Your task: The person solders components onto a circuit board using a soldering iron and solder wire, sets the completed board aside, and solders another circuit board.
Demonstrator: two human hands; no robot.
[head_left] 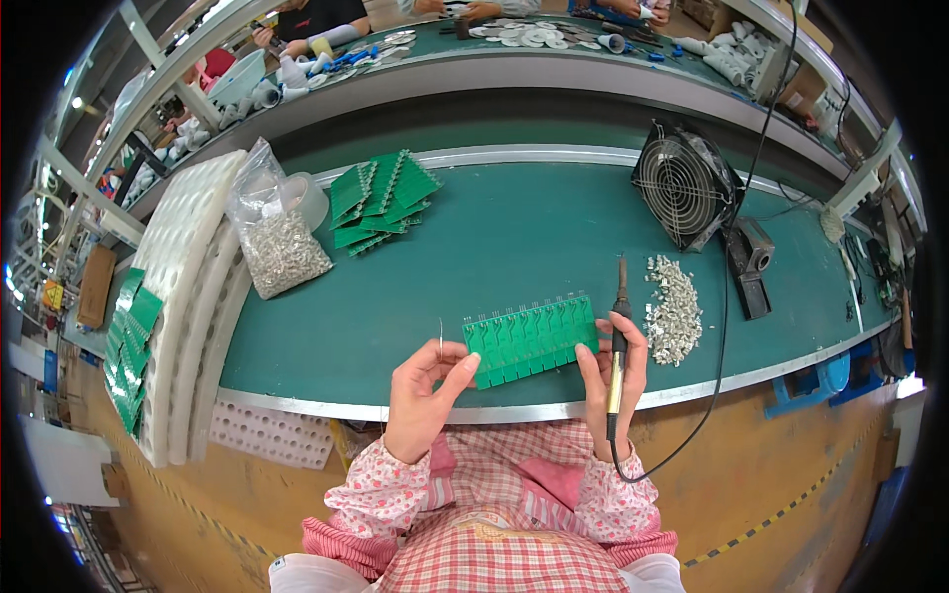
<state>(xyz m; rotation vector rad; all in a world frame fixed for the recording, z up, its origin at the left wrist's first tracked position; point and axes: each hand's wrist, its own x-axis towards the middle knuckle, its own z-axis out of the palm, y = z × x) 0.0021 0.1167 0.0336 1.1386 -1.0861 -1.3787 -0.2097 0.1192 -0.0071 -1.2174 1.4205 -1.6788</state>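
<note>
Fingers [462,373] hold green board [531,341] at 2 ends.

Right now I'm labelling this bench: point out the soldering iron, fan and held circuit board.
Soldering iron [615,381]: head view, on its gold sleeve.
Fan [678,188]: head view, on its round grille.
Held circuit board [531,342]: head view, on its green face.
</note>
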